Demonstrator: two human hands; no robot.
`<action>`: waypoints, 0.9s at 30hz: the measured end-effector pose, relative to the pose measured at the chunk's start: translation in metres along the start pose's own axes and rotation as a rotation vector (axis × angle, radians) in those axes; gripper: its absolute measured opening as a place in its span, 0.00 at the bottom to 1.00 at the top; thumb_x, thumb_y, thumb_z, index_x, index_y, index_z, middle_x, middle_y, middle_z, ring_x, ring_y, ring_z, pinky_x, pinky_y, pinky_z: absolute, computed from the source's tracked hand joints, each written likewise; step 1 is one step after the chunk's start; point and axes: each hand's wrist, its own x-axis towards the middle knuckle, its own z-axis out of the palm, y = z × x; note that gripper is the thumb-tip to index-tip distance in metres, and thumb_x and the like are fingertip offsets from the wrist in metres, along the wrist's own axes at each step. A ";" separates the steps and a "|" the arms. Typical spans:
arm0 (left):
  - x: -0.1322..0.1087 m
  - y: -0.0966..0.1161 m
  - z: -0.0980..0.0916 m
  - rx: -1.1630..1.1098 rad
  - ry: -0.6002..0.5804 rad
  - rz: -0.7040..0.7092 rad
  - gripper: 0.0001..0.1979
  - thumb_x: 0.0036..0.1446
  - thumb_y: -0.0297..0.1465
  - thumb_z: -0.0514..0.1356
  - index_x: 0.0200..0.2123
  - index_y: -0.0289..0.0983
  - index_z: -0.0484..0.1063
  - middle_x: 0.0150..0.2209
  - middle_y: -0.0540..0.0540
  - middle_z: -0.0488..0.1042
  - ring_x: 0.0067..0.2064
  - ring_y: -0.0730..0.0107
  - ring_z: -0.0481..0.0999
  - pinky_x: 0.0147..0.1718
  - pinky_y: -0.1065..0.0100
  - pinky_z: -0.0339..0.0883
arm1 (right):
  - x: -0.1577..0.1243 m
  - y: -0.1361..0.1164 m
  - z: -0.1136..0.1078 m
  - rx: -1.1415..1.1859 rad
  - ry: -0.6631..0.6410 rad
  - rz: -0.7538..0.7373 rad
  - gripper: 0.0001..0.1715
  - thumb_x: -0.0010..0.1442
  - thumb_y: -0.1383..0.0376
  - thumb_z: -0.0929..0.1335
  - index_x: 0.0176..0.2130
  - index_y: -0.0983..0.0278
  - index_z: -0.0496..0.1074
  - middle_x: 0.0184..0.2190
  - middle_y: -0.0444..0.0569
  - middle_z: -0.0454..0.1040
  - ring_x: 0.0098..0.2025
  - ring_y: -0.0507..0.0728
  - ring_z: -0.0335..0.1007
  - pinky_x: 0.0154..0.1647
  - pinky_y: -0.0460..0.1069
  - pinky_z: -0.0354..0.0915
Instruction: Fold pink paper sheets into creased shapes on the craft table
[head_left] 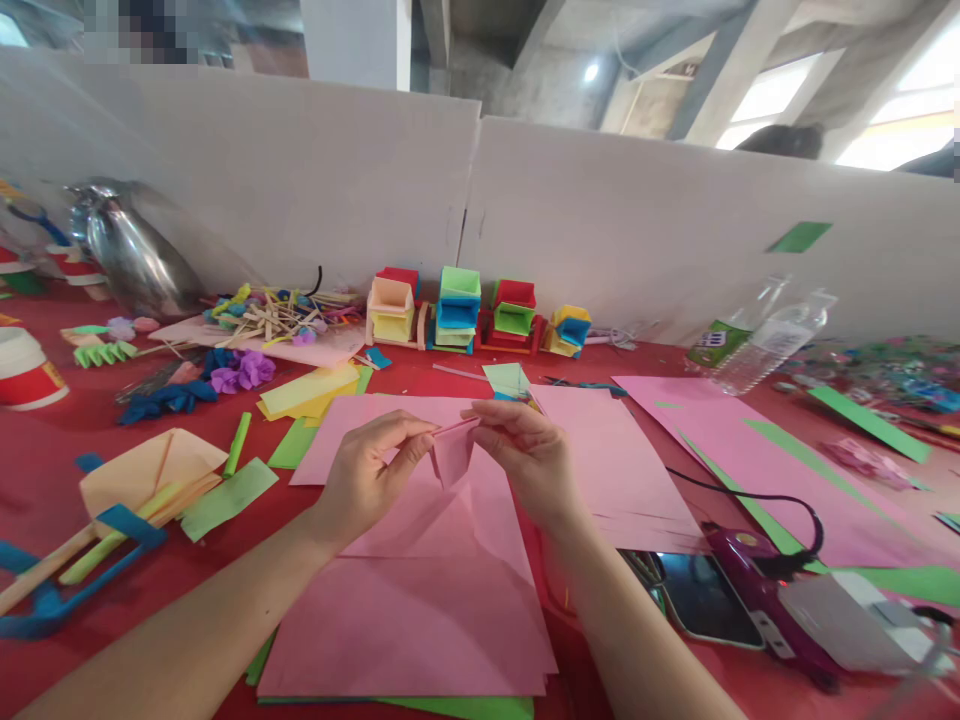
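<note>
Between both hands a small folded piece of pink paper (453, 455) is held up, its top edge pinched at either corner. My left hand (379, 460) grips the left corner between thumb and fingers. The right corner is pinched by my right hand (529, 455). Beneath them lies a stack of large pink paper sheets (405, 625), with green paper (465, 708) showing under its front edge. Another pile of pink sheets (630, 460) lies just right of my right hand.
Small coloured folded-paper boxes (457, 310) stand along the white partition (300, 180). A steel jug (135, 250), a paper cup (30, 370) and craft sticks (277, 315) are at left. Plastic bottles (776, 340), a phone (709, 597) and a purple corded device (772, 600) are at right.
</note>
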 end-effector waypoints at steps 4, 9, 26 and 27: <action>0.001 0.001 0.000 -0.039 0.049 -0.082 0.09 0.58 0.32 0.53 0.28 0.37 0.69 0.26 0.50 0.70 0.29 0.74 0.69 0.30 0.73 0.63 | -0.001 0.001 0.001 -0.021 -0.013 -0.025 0.17 0.54 0.61 0.67 0.45 0.56 0.70 0.43 0.47 0.73 0.44 0.55 0.68 0.47 0.53 0.64; 0.004 -0.007 0.002 -0.324 0.186 -0.310 0.10 0.57 0.36 0.53 0.31 0.36 0.69 0.23 0.51 0.70 0.26 0.73 0.71 0.28 0.71 0.67 | -0.006 -0.005 0.008 -0.255 -0.226 -0.180 0.50 0.41 0.57 0.74 0.59 0.53 0.51 0.59 0.49 0.56 0.56 0.61 0.56 0.53 0.56 0.58; -0.001 -0.006 0.012 -0.440 0.219 -0.400 0.11 0.56 0.37 0.54 0.28 0.35 0.68 0.23 0.51 0.72 0.27 0.73 0.74 0.28 0.73 0.69 | -0.004 0.004 0.018 0.263 0.194 0.231 0.18 0.54 0.53 0.64 0.26 0.64 0.70 0.19 0.42 0.65 0.22 0.49 0.60 0.23 0.45 0.59; -0.001 -0.006 0.012 -0.432 0.231 -0.409 0.11 0.56 0.37 0.54 0.28 0.35 0.68 0.23 0.51 0.72 0.26 0.74 0.74 0.27 0.73 0.69 | -0.004 0.002 0.018 0.289 0.154 0.218 0.18 0.54 0.52 0.64 0.28 0.64 0.71 0.20 0.43 0.66 0.23 0.50 0.61 0.24 0.45 0.60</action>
